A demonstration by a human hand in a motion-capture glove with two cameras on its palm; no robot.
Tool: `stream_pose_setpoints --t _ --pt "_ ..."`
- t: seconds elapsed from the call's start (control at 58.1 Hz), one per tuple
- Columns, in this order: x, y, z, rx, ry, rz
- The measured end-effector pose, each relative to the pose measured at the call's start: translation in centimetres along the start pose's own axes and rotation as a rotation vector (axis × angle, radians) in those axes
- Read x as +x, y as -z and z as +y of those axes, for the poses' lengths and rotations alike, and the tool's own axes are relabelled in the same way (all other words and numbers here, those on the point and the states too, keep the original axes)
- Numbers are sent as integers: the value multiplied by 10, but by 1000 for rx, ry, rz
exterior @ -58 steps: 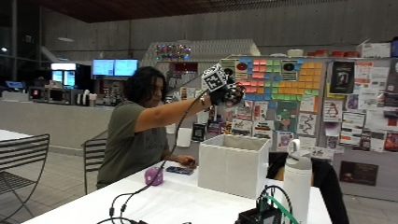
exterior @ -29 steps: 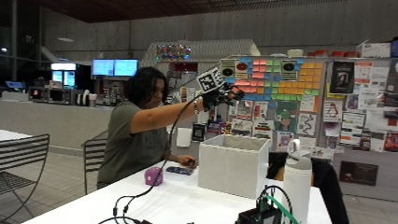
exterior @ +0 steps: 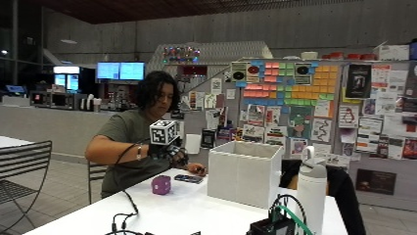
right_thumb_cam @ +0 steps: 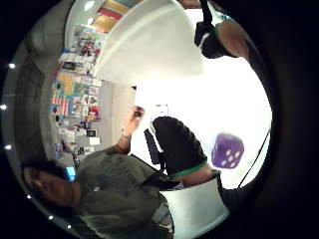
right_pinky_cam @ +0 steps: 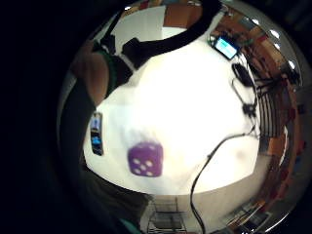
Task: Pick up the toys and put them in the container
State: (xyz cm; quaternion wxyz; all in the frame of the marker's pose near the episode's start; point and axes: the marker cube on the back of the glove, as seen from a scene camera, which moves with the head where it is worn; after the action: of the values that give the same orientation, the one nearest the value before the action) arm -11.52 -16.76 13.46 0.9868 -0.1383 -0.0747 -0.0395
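Hand (exterior: 171, 152) hangs above the purple die (exterior: 161, 184), palm facing down at it, nothing in it. Can't tell how far the fingers are spread; palm views only show one curled black-gloved finger (right_thumb_cam: 177, 144) near the die, not touching it. Die sits on the worktop (exterior: 196, 210) between the person and the white container (exterior: 244, 171), just beside a phone (exterior: 189, 178) lying flat. Bare hand (exterior: 196, 170) rests on the worktop by the phone, probably out of the way on purpose. Container stands open-topped, close to the die, so the carry looks short. My read: lining up a top-down grab, die not yet picked.
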Motion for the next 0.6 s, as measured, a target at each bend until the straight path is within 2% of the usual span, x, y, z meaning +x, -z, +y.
stream_pose_setpoints --t 0.155,0.275,0.43,0.517,0.603 --pt "40 -53 37 -16 -133 41" --pt "48 -101 53 -8 -143 -14" --pt "42 -123 53 277 -67 111" --pt "37 -128 44 339 0 219" --pt "39 -134 34 400 14 213"
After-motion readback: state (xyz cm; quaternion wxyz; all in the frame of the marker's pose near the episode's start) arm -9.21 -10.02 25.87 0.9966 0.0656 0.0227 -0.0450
